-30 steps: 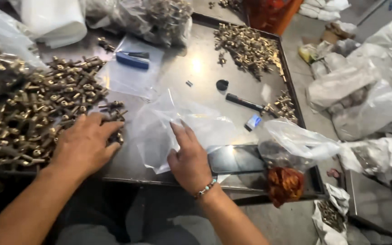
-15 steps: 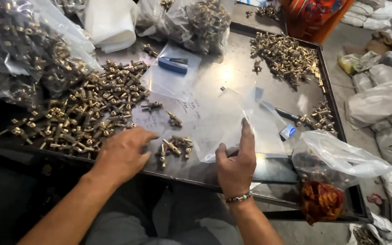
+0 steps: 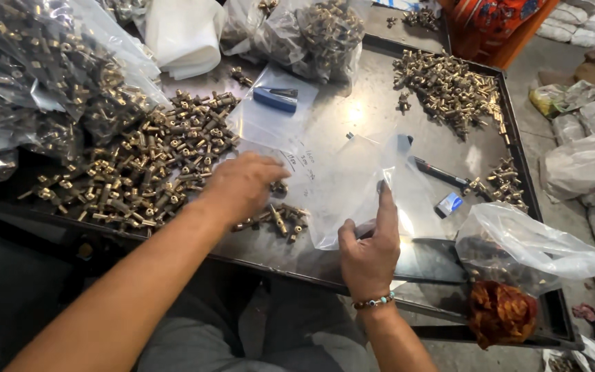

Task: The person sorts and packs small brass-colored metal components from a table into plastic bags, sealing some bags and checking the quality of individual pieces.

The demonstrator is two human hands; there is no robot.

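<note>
My left hand (image 3: pixel 241 186) lies palm down over a small cluster of brass fittings (image 3: pixel 280 219) on the steel tray (image 3: pixel 352 120), fingers curled over them. A big pile of the same brass fittings (image 3: pixel 146 162) lies just left of it. My right hand (image 3: pixel 370 244), with a bead bracelet at the wrist, pinches the near edge of a clear plastic bag (image 3: pixel 359 182) that lies flat on the tray, forefinger stretched up along it. The bag looks empty.
Full bags of fittings (image 3: pixel 29 76) stand at the left and one at the top (image 3: pixel 318 31). Another fittings pile (image 3: pixel 445 86) lies at the back right. A blue stapler (image 3: pixel 275 98), a black pen (image 3: pixel 442 173), a blue eraser-like block (image 3: pixel 449 204) and a loose bag (image 3: pixel 531 248) are around.
My left hand has dragged a few fittings out of the big pile toward the bag. My right hand slid along the bag's near edge and keeps holding it. The camera tilted.
</note>
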